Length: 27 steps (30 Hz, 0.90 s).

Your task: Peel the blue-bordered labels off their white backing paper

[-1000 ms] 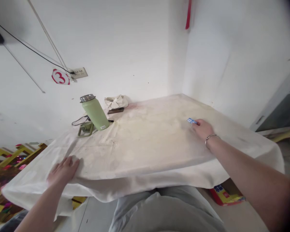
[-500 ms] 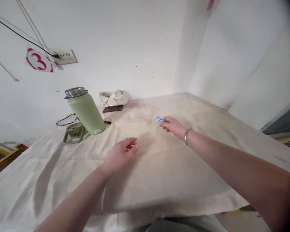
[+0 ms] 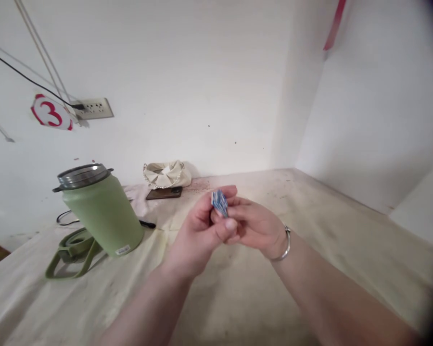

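A small blue-and-white packet [image 3: 219,202] is held up above the table, between both hands. My left hand [image 3: 197,238] is closed around it from the left, thumb in front. From the other side, the fingers of my right hand [image 3: 256,226] pinch its lower end; a metal bracelet circles that wrist. My fingers hide part of the packet, and its contents cannot be seen. Left of my hands stands a green bottle [image 3: 103,211] with its steel mouth uncovered. Its green lid [image 3: 74,252], with a loop handle, lies on the cloth beside the base.
A cream handbag [image 3: 166,177] with a pearl strap sits against the wall, a phone [image 3: 164,193] in front of it. A black pen-like item [image 3: 147,224] pokes out behind the bottle. The wall socket [image 3: 98,108] has a cable plugged in. A wrinkled cloth [image 3: 245,298] covers the table.
My left hand has come across to the packet and closed on it, joining my right hand, which has drawn the packet nearer. My view has moved closer and tilted up.
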Motion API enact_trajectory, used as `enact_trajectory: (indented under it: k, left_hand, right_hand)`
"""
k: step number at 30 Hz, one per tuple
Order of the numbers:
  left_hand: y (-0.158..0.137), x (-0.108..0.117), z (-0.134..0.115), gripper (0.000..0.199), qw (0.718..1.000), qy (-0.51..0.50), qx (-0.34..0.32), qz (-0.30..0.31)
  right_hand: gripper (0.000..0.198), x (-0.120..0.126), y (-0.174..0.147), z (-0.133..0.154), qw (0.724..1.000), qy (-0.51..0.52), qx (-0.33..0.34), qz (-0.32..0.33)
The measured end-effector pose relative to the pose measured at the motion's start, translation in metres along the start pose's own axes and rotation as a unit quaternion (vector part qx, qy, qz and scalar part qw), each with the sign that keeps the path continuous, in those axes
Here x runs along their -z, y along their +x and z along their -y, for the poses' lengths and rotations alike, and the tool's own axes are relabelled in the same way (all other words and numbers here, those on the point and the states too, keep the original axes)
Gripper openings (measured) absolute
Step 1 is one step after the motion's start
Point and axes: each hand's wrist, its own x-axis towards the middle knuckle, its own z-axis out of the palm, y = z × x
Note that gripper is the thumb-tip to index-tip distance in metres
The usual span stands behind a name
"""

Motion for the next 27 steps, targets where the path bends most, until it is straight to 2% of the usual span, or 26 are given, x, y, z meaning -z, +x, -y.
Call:
enact_trajectory:
  k: [3,8,12,18,20,22,24,27]
  left_hand:
    - [-0.006,0.0,0.002,0.024,1.0,0.021,0.007,0.015]
    - [-0.006,0.002,0.01,0.017,0.999,0.008,0.032,-0.007]
    - [-0.005,0.007,0.007,0.024,0.999,-0.024,0.042,0.019]
    - [-0.008,0.01,-0.007,0.021,0.999,0.027,-0.006,0.022]
    - [-0.008,0.01,-0.011,0.028,0.999,0.035,0.0,0.021]
    - [-0.008,0.013,-0.015,0.039,0.998,0.055,0.011,0.017]
    - [-0.008,0.018,-0.022,0.042,0.995,0.101,0.018,-0.007]
    - [-0.008,0.024,-0.033,0.03,0.981,0.181,0.053,-0.05]
  right_hand:
    - [0.012,0.008,-0.003,-0.006,0.999,0.007,-0.035,-0.005]
    - [0.008,0.01,-0.005,-0.005,0.996,0.03,-0.083,-0.025]
    - [0.006,0.007,-0.007,0.002,0.994,0.046,-0.099,-0.019]
    - [0.011,-0.003,-0.015,0.007,0.995,0.02,-0.1,-0.019]
    - [0.014,-0.008,-0.016,0.009,0.995,-0.013,-0.088,-0.037]
    - [0.014,-0.013,-0.018,0.014,0.991,-0.093,-0.058,-0.077]
    - [0.011,-0.019,-0.022,0.021,0.964,-0.23,-0.007,-0.134]
    - [0.01,-0.027,-0.029,0.029,0.875,-0.443,0.067,-0.186]
